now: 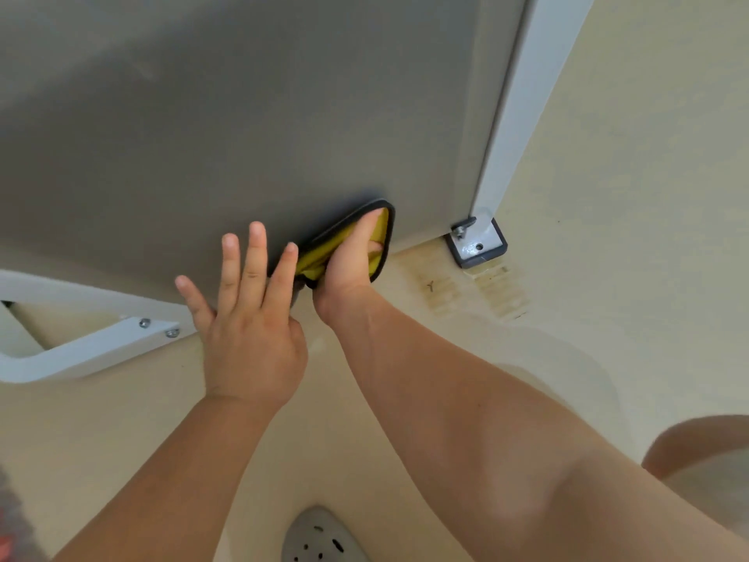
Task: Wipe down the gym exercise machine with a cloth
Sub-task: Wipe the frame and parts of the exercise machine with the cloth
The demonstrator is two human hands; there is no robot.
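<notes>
Flat grey panel [243, 115] of the exercise machine, smooth and matte, fills the far left and centre. Cream floor [628, 196], glossy, lies near and right, with faint ribbed stains beside the machine's base. White square-section metal upright [514, 115] runs along the panel's right edge down to a grey foot plate [478, 245] with rounded corners, a bolt and a hole, set on the floor. White metal frame arm [93, 350], curved at its near end, meets the panel's lower left and carries two hex bolts [144, 323]. Left hand [251, 334]: fingers straight and spread, laid flat on the panel's lower edge. Right hand [348, 261]: just right of the left, thumb extended and fingers curled round the cloth [314, 261], which it presses to the bottom of the panel. The cloth is soft and yellow, folded, with black edging. Grey perforated clog [320, 537], near centre, on the floor.
</notes>
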